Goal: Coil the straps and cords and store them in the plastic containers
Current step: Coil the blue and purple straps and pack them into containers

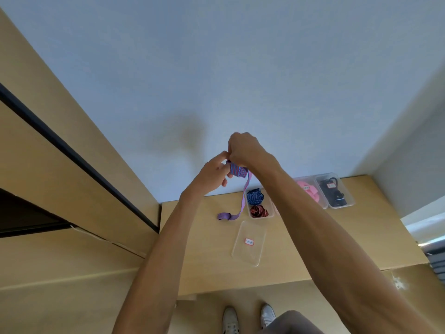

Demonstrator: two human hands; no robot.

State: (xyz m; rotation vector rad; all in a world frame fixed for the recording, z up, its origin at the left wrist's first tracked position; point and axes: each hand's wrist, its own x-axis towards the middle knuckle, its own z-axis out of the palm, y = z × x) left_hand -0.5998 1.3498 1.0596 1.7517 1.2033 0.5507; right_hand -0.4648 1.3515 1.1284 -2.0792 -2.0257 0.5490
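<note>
A purple strap (pixel 245 196) with red and blue stripes is partly coiled high above the wooden table (pixel 207 251). My left hand (pixel 214 173) holds the coil from the left. My right hand (pixel 243 148) pinches it from above. The strap's loose tail hangs down to the table and ends in a bunched purple end (pixel 224 216). An open clear container (pixel 271 213) holds a blue coiled strap (pixel 255 196) and a red coiled strap (pixel 258 210). Its clear lid (pixel 249 254) with a small label lies flat in front.
Further right stand a closed container with pink straps (pixel 309 189) and one with black cords (pixel 333 192). A pale wall rises behind the table, and wooden cabinet panels (pixel 60 165) stand at left. Two white shoes (pixel 249 318) are on the floor below.
</note>
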